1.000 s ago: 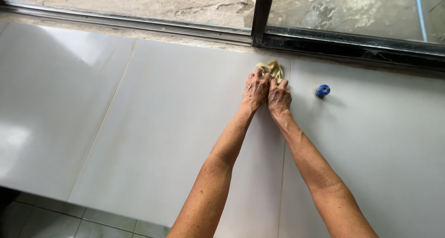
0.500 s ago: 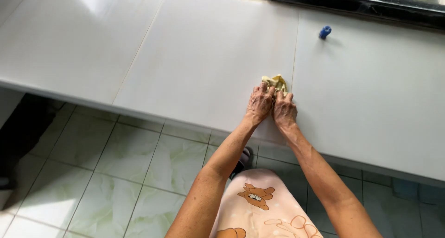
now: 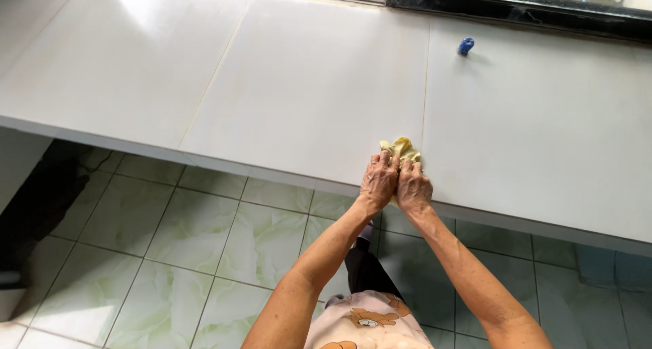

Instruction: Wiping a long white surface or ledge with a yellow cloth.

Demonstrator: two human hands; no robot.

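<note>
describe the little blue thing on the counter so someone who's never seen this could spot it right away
Start at the wide white tiled counter that runs under the dark window frame. Look to its far right part, close below that frame, well beyond the two hands pressing a yellow cloth at the near edge. The small blue object stands alone there, the only blue item on the white surface.

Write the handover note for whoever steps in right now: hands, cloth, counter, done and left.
Left hand and right hand lie side by side, both pressing the yellow cloth flat.
The cloth sits at the near edge of the white tiled counter, beside a tile joint.
A small blue object stands far back near the window frame, untouched.
Done: cannot tell which tiles have been wiped.
Left: likewise unclear; no dirt shows.
</note>
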